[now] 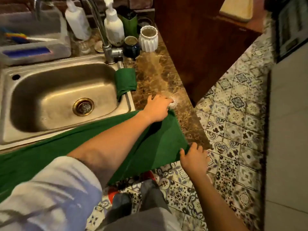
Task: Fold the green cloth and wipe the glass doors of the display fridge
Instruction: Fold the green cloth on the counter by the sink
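The green cloth (155,140) is lying spread over the front edge of the marble counter (160,80) and the sink (66,97) rim. The left hand (158,108) is pinching the cloth's far corner against the counter; the right hand (194,157) is gripping its near corner just off the counter's edge. A second folded green cloth (125,81) is draping over the sink's right rim. Two white pump bottles (113,25) are standing behind the tap (106,45); no writing on them is legible.
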### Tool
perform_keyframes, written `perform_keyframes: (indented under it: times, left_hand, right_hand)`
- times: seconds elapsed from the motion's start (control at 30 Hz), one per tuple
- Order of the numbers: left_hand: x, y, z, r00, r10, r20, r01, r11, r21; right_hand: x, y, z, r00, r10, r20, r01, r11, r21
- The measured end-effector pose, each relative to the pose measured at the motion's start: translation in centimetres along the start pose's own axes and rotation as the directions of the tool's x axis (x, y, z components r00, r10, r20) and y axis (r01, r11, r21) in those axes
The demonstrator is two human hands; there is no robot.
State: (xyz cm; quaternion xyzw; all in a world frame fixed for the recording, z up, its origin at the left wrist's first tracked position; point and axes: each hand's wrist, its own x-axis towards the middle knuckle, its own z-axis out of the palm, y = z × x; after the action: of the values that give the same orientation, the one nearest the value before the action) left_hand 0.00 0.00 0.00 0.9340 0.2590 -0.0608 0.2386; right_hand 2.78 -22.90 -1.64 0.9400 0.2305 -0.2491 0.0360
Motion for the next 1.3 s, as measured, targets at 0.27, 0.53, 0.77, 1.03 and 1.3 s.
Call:
perform_keyframes:
  times: [0.27, 0.53, 0.77, 1.03, 1.3]
  left_hand:
    - [1.6, 0.9, 2.1, 0.979, 0.006, 0.205, -0.040, 0.986, 0.163]
    - [2.1, 0.9, 2.9, 0.985, -0.030, 0.173, -0.010, 0.974, 0.226]
    - [1.7, -0.7, -0.8, 0.993, 0.029, 0.114, -0.046, 0.988, 0.150]
    - [-2.8, -4.7, -7.7, 0.997, -0.058, 0.053, 0.074, 0.921, -0.381]
    - [-13.2, -10.5, -12.3, 0.978, -0.201, 0.047, 0.168, 0.644, -0.746]
  right_hand:
    - [1.2, 0.6, -0.1, 1.000, -0.006, 0.011, 0.005, 0.998, 0.063]
    - [2.4, 1.5, 0.2, 0.998, -0.023, 0.058, 0.017, 0.995, 0.100]
    - [2.9, 1.9, 0.0, 0.995, -0.055, 0.088, 0.031, 0.966, 0.255]
    - [-2.4, -0.8, -2.0, 0.978, -0.116, -0.174, 0.191, 0.837, 0.513]
    - [-12.5, -7.1, -2.8, 0.875, -0.297, -0.381, 0.452, 0.784, 0.426]
